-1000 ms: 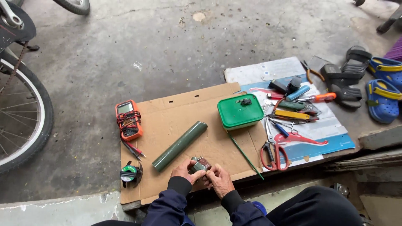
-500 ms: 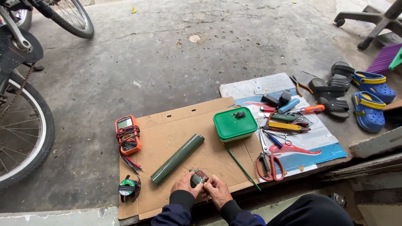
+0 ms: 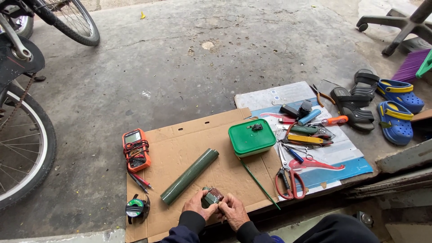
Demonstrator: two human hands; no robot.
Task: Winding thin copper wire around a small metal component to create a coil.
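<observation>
Thing in the hands: a small, chunky metal part [image 3: 211, 196], dark green-grey with a reddish-brown patch on top. It looks like a little motor piece wound with copper wire, but it is too small to be sure.
Where it is: at the near edge of the flat brown cardboard sheet [image 3: 180, 135], just above it, between both hands.
Left hand [image 3: 196, 206]: fingers curled round the left side of the part, thumb on top, pinching it.
Right hand [image 3: 230, 210]: fingers bent and pressing on the right side of the part, close up to the left hand.
How it may feel: probably hard and a bit heavy for its size. It will not bend. The thin wire could scratch or snap if rubbed.
Best place to hold: likely the solid outer sides, not the wire patch.
Just beside: a long dark green roll [image 3: 189, 176] lies slanted to the left, near but not touching.
Also near: a thin green stick [image 3: 258, 183] to the right.
On the cardboard: a green plastic box with a lid [image 3: 251, 137], an orange meter with red and black leads [image 3: 136, 150], and a small spool with a green label [image 3: 135, 208].
Farther right: red-handled scissors [image 3: 290, 181] and many small tools on a blue and white sheet [image 3: 342, 164].
Far off: blue clogs [image 3: 396, 112], black sandals [image 3: 355, 100], a bicycle wheel [image 3: 22, 148].
</observation>
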